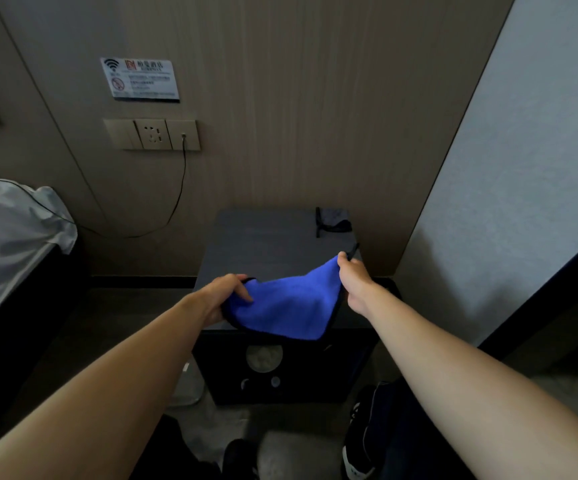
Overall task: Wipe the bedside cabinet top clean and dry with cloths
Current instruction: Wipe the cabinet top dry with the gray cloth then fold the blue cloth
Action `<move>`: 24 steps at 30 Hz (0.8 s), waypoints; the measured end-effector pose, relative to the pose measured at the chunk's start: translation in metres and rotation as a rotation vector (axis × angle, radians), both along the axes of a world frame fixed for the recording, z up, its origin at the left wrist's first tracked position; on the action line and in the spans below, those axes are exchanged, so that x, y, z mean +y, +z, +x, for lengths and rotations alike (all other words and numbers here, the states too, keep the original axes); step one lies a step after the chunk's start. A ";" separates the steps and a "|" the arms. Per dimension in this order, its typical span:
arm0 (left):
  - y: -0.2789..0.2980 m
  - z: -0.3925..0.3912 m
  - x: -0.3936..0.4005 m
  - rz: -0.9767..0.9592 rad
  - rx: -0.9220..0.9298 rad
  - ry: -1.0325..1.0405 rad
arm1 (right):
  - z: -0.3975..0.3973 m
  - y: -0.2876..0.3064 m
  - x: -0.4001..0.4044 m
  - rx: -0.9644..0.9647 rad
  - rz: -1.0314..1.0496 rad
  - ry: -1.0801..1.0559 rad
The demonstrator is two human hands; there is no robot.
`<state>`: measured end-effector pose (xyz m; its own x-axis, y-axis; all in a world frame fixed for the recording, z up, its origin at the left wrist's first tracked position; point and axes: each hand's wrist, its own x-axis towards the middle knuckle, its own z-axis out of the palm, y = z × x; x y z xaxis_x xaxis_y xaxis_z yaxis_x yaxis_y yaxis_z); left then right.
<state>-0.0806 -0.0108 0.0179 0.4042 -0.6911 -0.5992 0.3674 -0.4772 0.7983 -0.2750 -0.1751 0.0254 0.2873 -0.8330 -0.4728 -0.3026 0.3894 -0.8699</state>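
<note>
Two hands hold one blue cloth (282, 308) stretched between them above the front edge of the bedside cabinet's worktop (263, 244). The left hand (223, 296) grips the cloth's edge at nine o'clock, fingers curled over the black hem; the right hand (351, 275) pinches a corner at two o'clock, lifting it higher. The cloth sags in the middle and droops past the worktop's front, so it looks soft, light and limp, probably a plush microfibre. It should handle best bunched or folded flat under a palm; held by its corners it gives no pressure for wiping. At one o'clock on the worktop, near the back corner, lies a second, grey cloth (332, 221), crumpled and apart from the hands. Beyond, at eleven o'clock, a wall socket (152, 135) feeds a dark cable (176, 202) running toward the bed (10, 237).
</note>
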 end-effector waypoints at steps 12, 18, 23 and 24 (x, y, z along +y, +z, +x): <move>-0.019 -0.001 0.001 -0.238 0.079 0.074 | -0.023 0.011 -0.002 -0.486 0.339 0.099; -0.013 0.006 0.006 -0.261 0.037 0.104 | -0.039 0.008 -0.011 -0.437 0.244 0.133; -0.011 0.008 0.008 -0.189 -0.176 -0.008 | -0.041 0.009 -0.017 -0.208 0.008 0.127; -0.010 0.007 0.008 -0.174 -0.244 -0.016 | -0.040 0.009 -0.017 -0.197 -0.033 0.111</move>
